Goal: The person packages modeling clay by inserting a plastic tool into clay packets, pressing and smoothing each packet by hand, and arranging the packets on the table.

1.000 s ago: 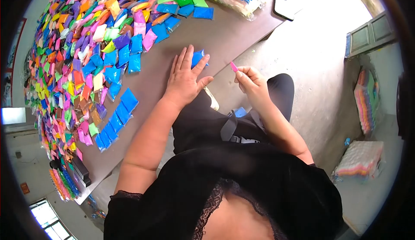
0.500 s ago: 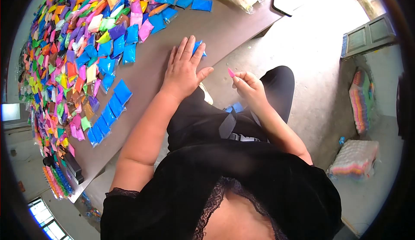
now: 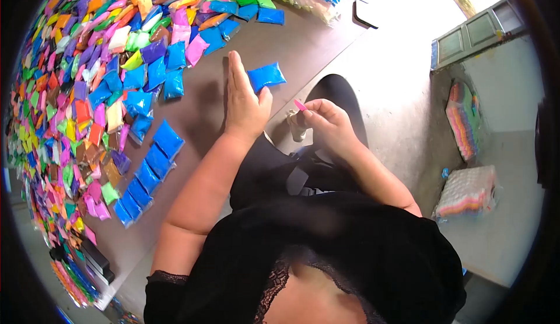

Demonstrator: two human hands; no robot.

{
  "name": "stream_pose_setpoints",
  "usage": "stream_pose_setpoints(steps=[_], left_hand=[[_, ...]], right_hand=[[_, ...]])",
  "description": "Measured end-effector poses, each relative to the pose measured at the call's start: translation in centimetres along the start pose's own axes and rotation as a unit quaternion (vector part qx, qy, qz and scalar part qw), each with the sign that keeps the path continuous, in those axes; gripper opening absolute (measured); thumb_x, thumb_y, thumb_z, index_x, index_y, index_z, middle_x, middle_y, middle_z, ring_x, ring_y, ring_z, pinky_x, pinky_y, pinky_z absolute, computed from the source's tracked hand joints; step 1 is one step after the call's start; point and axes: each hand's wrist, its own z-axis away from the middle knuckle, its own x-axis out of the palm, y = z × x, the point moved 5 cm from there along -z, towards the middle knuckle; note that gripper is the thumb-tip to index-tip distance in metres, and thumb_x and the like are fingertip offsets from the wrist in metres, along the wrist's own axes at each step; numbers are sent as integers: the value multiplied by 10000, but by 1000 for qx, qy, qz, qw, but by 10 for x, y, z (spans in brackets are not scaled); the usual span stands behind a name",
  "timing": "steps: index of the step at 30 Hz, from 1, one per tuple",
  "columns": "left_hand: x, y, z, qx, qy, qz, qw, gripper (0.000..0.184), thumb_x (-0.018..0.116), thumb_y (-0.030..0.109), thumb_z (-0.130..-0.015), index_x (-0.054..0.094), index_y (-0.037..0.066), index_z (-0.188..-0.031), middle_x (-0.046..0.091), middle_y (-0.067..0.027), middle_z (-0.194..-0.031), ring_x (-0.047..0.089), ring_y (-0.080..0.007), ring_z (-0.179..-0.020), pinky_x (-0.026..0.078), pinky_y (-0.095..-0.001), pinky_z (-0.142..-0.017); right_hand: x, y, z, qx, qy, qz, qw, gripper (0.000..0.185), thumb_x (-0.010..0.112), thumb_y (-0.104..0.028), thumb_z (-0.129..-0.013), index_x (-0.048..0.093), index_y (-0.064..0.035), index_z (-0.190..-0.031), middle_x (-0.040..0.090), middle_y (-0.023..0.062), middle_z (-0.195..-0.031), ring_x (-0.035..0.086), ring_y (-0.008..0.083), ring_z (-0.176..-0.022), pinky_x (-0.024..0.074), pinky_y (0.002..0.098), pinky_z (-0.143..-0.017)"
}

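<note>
My left hand (image 3: 244, 103) is open above the brown table, turned on its edge with fingers straight and together. Just to its right a single blue packet (image 3: 267, 76) lies on the table, close to the thumb. My right hand (image 3: 328, 122) pinches a small pink pointed piece (image 3: 300, 105) between thumb and forefinger, beyond the table edge and above my lap; its exact kind is unclear. Nearer me on the table, several blue packets (image 3: 147, 174) lie side by side in a slanting row.
A large heap of small colourful packets (image 3: 87, 84) covers the table's left side. Clear bags of coloured goods (image 3: 315, 0) and a phone (image 3: 366, 14) are at the far edge. A black object (image 3: 96, 260) lies at the near left. Wrapped bundles (image 3: 466, 191) are on the right.
My left hand has turned from palm-down onto its edge, uncovering the blue packet it mostly hid. My right hand has shifted slightly left with the pink piece. The camera view has shifted.
</note>
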Motion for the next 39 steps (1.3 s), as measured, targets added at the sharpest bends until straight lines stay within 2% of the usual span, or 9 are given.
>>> stream_pose_setpoints(steps=[7,16,18,22,26,29,32,35,39], left_hand=[[-4,-12,0,-64,3,165,984,824,550,-30,-786,141,-88,-1499,278,-325,-1507,265,-450,-1423,236,-470,-1181],[-6,5,1,44,-67,-21,997,554,643,38,-827,491,-43,-1353,402,-260,-1465,399,-442,-1345,336,-484,-1122],[-2,10,4,87,-101,-71,989,445,649,44,-827,584,-28,-1262,454,-250,-1427,429,-439,-1320,359,-490,-1102],[1,15,6,103,-84,-112,985,410,675,82,-826,630,15,-1228,540,-203,-1312,508,-383,-1212,406,-479,-1039],[-5,30,3,76,-96,-145,982,424,714,110,-806,646,44,-1219,557,-162,-1273,519,-340,-1162,427,-453,-992],[-6,34,3,67,-117,-137,981,443,756,130,-770,660,44,-1194,553,-138,-1280,506,-319,-1172,427,-430,-976],[-3,34,6,137,-57,-148,978,452,776,130,-748,662,20,-1171,567,-121,-1257,527,-311,-1159,448,-419,-969],[5,36,12,147,-54,-180,971,405,754,75,-761,659,-19,-1143,597,-105,-1215,582,-288,-1106,510,-392,-930],[7,43,12,125,-53,-191,972,374,740,53,-768,658,-21,-1125,597,-124,-1193,586,-310,-1108,510,-400,-935]], right_hand=[[4,-12,-23,-46,37,156,986,110,628,-100,-958,639,-14,-1026,616,-20,-839,530,47,-765,456,222,-682],[0,-41,-56,-43,92,224,969,128,646,-104,-939,656,-28,-1041,624,4,-879,555,79,-812,459,243,-732],[0,-58,-66,-186,103,330,920,87,638,-71,-938,672,-17,-997,584,-14,-897,523,63,-770,438,218,-673],[3,-64,-85,-208,77,359,906,99,651,-44,-904,677,3,-987,585,18,-903,534,86,-749,447,240,-673],[-2,-61,-99,-170,54,348,921,106,658,-45,-900,679,0,-993,582,14,-860,549,93,-751,447,238,-677],[-11,-48,-107,-50,40,177,982,116,668,-48,-893,679,1,-998,591,13,-821,570,103,-746,453,243,-676],[-13,-52,-109,-33,8,210,977,127,680,-66,-855,699,-32,-975,656,88,-808,639,215,-775,509,327,-703],[11,-76,-99,-280,-137,397,863,103,668,-107,-821,694,-83,-918,656,108,-861,655,278,-793,528,374,-671],[25,-85,-109,-343,-186,497,775,91,631,-147,-819,682,-89,-867,635,94,-861,658,296,-815,538,395,-689]])
